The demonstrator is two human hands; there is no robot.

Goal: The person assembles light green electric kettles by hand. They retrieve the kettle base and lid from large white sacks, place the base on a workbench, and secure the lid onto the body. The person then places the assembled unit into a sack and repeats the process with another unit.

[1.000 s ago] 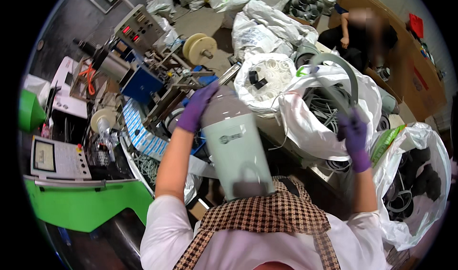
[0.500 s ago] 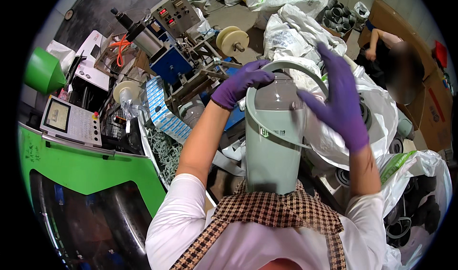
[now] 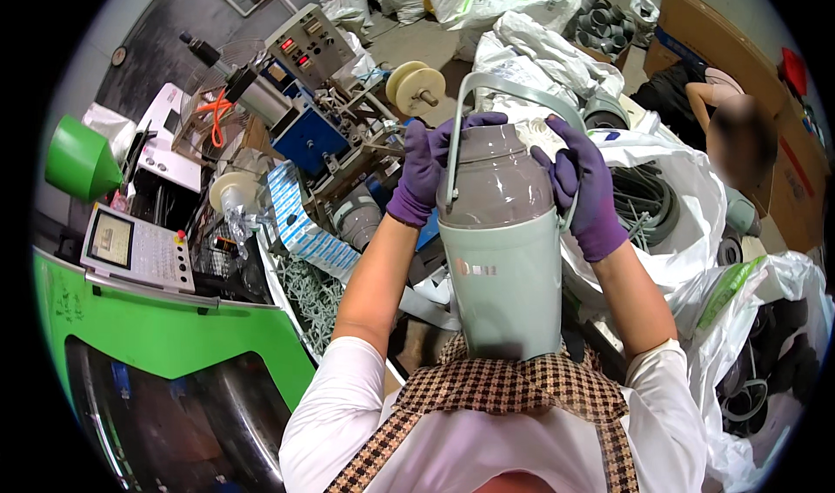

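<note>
A pale green thermos jug body with a glossy grey-brown shoulder and neck stands upright against my checked apron. Its pale green carrying handle arches above and behind the neck. The handle's left leg runs down to the jug's shoulder past my left hand, whose fingers curl behind the neck and grip around that leg. On the other side my right hand, bent at the fingers, closes on the handle's right leg by the shoulder. Both hands wear purple gloves. The right fingertips are partly hidden.
Left of me stand a green machine and a control panel. A bench machine with a spool is ahead. A bin of small grey parts lies near my left forearm. White sacks crowd the right; a person sits beyond.
The handle has gone from a ring looped low across the jug's front to an arch above its neck. My right hand, spread and apart before, has come in and closed at the handle's right side.
</note>
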